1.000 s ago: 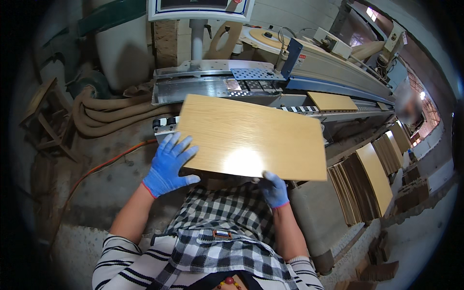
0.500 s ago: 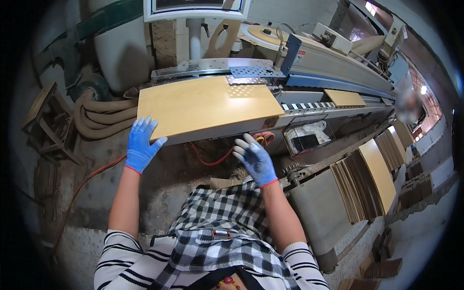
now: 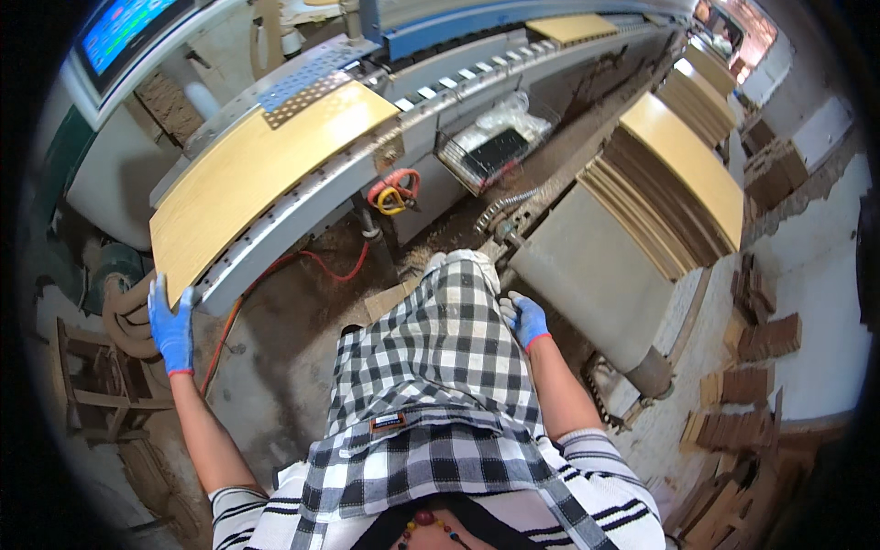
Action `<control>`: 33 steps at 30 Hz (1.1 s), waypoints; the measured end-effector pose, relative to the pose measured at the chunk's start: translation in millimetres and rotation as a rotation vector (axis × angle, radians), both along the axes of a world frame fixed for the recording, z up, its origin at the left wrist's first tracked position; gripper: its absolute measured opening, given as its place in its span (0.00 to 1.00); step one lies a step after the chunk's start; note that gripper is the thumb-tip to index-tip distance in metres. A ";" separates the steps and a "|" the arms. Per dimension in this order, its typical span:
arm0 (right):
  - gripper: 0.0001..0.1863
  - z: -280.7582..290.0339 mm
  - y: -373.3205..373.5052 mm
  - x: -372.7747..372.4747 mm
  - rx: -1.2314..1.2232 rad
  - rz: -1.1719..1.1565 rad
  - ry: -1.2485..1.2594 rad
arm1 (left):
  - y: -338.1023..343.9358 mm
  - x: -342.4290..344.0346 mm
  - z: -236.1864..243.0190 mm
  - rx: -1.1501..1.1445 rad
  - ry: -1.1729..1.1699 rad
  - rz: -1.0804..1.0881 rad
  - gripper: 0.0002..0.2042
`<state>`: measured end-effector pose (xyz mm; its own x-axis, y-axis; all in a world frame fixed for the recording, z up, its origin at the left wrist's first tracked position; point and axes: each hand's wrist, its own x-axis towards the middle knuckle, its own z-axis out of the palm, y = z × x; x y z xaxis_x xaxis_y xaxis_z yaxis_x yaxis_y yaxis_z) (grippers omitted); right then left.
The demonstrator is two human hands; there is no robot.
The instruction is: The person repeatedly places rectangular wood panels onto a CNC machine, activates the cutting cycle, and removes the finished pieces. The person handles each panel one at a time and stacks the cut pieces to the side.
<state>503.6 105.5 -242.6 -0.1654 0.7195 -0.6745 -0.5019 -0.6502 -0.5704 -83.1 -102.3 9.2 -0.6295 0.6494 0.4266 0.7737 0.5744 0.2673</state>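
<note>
A long, flat, wood-coloured panel (image 3: 266, 174) lies on the grey bed of a machine at the upper left. My left hand (image 3: 172, 332), in a blue glove with a red cuff, is at the panel's near left end. Its fingers are spread and the fingertips touch the edge, not wrapped round it. My right hand (image 3: 527, 321), gloved the same way, hangs low beside my checked apron (image 3: 440, 339), close to a grey roller conveyor (image 3: 596, 261). It holds nothing, with fingers loosely bent. A perforated metal plate (image 3: 307, 87) sits by the panel's far edge.
Stacked panels (image 3: 678, 183) stand on the conveyor at right. Further along the machine lies another panel (image 3: 573, 29). A wire basket (image 3: 495, 147) and a coiled red and yellow hose (image 3: 394, 192) hang below the bed. A lit screen (image 3: 128, 37) is at upper left.
My view has turned to the right. The panel now sits further in on the bed, baring its front edge. My right hand has dropped from near the bed to beside my apron.
</note>
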 end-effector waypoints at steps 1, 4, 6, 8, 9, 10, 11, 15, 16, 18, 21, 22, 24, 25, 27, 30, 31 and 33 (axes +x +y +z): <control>0.06 4.5 0.3 -8.2 -0.097 -0.038 -0.003 | -14.0 -21.6 -15.8 0.108 -0.107 -0.114 0.29; 0.08 -38.1 11.4 -10.4 -0.091 -0.008 -0.029 | -8.3 -12.2 -11.6 0.238 -0.352 -0.193 0.26; 0.08 -63.2 24.3 -17.5 -0.117 -0.026 -0.159 | -13.7 -14.2 -10.7 0.237 -0.334 -0.213 0.25; 0.14 -67.9 44.1 -28.1 -0.223 -0.013 -0.234 | -17.6 -10.5 -5.5 0.197 -0.336 -0.176 0.25; 0.21 -68.7 54.0 -31.9 -0.267 0.046 -0.223 | -18.2 -8.7 -3.5 0.185 -0.347 -0.153 0.24; 0.24 -69.5 59.8 -35.5 -0.293 0.043 -0.208 | -18.8 -5.1 -0.6 0.171 -0.322 -0.144 0.24; 0.25 -74.8 65.9 -41.4 -0.300 0.020 -0.057 | -17.5 2.1 4.9 0.160 -0.297 -0.135 0.24; 0.31 -99.0 78.8 -47.9 -0.281 0.027 0.395 | -24.1 -3.3 1.7 0.155 -0.253 -0.120 0.24; 0.32 -103.4 79.5 -48.6 -0.248 0.048 0.454 | -26.4 -7.0 -0.1 0.140 -0.233 -0.105 0.24; 0.35 -156.3 84.6 -47.6 -0.191 0.082 0.505 | -29.9 -14.3 5.6 0.126 -0.226 -0.108 0.24; 0.36 -151.6 85.3 -46.8 -0.213 0.103 0.603 | -26.8 -8.4 3.0 0.113 -0.203 -0.098 0.24; 0.37 -140.9 84.0 -45.8 -0.241 0.112 0.624 | -25.2 -6.0 3.1 0.108 -0.194 -0.094 0.24; 0.37 -150.0 84.9 -42.9 -0.274 0.130 0.563 | -31.5 -12.9 4.1 0.087 -0.170 -0.091 0.24; 0.37 -159.4 85.7 -41.2 -0.287 0.137 0.532 | -34.7 -16.1 3.7 0.078 -0.159 -0.092 0.24; 0.37 -186.6 93.7 -41.5 -0.283 0.132 0.572 | -32.3 -11.1 6.9 0.098 -0.206 -0.084 0.24; 0.36 -189.9 100.9 -47.4 -0.252 0.120 0.436 | -38.8 -19.1 2.7 0.104 -0.217 -0.074 0.24; 0.36 -191.5 102.7 -51.0 -0.232 0.115 0.369 | -37.7 -19.5 3.3 0.104 -0.220 -0.077 0.24; 0.35 -194.0 103.1 -54.9 -0.162 0.107 0.163 | -33.6 -19.6 3.4 0.111 -0.230 -0.086 0.24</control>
<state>448.7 208.6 -436.7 -0.3509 0.5770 -0.7375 -0.5019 -0.7808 -0.3721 -102.7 -135.9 12.6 -0.6627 0.6621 0.3500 0.7299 0.4664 0.4997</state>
